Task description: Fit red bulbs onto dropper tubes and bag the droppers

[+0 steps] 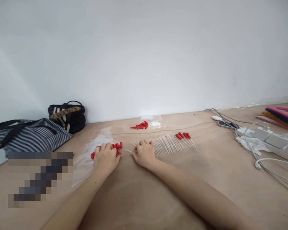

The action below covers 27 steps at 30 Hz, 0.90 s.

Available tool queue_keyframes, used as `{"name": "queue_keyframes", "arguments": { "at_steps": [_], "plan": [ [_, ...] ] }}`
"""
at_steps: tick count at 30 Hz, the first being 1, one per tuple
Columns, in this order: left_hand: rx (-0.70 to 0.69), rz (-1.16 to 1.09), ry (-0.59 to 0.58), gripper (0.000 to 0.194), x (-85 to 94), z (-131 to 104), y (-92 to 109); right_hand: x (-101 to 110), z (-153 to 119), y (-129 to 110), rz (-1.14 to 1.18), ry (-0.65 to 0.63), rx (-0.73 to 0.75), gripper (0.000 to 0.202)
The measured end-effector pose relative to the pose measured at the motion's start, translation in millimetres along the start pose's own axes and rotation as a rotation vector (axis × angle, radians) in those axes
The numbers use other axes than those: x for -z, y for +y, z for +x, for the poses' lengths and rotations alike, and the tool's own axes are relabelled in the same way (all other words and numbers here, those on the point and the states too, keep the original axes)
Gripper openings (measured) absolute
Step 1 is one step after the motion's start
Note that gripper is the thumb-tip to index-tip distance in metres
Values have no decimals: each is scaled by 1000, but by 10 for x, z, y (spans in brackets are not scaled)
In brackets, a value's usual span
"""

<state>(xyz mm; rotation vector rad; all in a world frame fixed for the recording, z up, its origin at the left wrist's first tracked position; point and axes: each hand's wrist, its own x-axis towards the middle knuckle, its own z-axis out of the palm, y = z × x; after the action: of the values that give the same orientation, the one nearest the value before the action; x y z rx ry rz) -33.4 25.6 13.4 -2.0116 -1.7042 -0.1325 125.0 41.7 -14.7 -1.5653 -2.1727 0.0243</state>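
Note:
My left hand (106, 159) lies over a pile of red rubber dropper bulbs (117, 146), its fingers apart and curved down onto them. Some bulbs are hidden beneath that hand. To the right, my right hand (145, 154) rests palm down, fingers spread, on the left end of a row of thin clear dropper tubes (166, 144). One tube pokes out left of its thumb. At the row's right end lie several droppers with red bulbs fitted (183, 135). Clear plastic zip bags (83, 166) are spread beside and under the left-hand pile.
Farther back are a smaller bulb group (140, 125) and a clear bag of thin tubes (156, 123). A striped bag (36, 135) and a black bag (74, 116) stand left. Power strips (276, 139), cables and stacked colourful folders (282, 115) occupy the right. A white wall (144, 57) closes the back.

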Motion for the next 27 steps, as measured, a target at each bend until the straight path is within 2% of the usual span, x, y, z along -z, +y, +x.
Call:
{"name": "queue_keyframes", "arguments": {
  "at_steps": [6,10,12,14,19,22,27],
  "plan": [
    [-15,18,-40,23,-7,-22,75,-105,121,-82,-27,-36,3,25],
    [-58,-139,54,21,-38,1,105,-39,68,-26,-32,31,17,21],
    [-102,-334,102,18,-57,-4,159,50,-20,89,-4,108,-8,18],
    [-136,-573,101,16,-81,-33,259,153,-162,275,49,179,-16,15],
    [-150,-1040,-60,9,-143,-133,621,338,-634,825,259,163,83,11],
    [-170,-1118,-79,13,-143,-135,764,380,-804,989,325,154,113,14],
    [-221,-1113,-96,15,-99,-98,784,357,-790,941,321,133,219,23]
  ]
}}
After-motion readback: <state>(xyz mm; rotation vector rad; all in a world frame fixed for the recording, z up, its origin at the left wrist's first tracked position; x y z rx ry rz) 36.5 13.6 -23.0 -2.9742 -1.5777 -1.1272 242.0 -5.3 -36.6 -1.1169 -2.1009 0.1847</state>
